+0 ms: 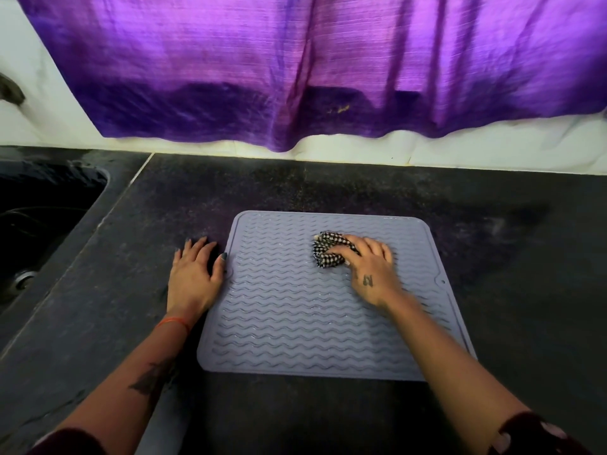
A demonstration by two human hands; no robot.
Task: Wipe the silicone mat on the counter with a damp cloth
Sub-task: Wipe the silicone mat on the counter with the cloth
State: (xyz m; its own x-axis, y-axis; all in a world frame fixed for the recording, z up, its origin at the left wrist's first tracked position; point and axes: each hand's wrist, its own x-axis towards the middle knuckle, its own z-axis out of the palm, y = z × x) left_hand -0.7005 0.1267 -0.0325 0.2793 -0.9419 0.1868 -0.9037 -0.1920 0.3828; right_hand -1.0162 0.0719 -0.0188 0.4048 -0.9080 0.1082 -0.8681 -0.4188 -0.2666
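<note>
Dark sink (49, 205) lying far left of grey silicone mat (295, 323). Left hand (193, 274) resting flat on black counter (509, 290) just beside mat's left edge, fingers straight and spread, thumb touching mat rim. Right hand (371, 267) pressing on mat's upper middle, fingers curling round bunched checkered cloth (330, 253). Purple curtain (328, 67) hanging behind mat, above counter.

We have a single wide-angle view, worn on the person's head, looking forward and steeply down at close range onto the dark stone worktop (328, 188). The grey wavy-ribbed silicone mat (295, 323) fills the centre, a purple fabric curtain (328, 67) spans 12 o'clock, and a dark sunken sink (39, 218) sits at 9 o'clock.
</note>
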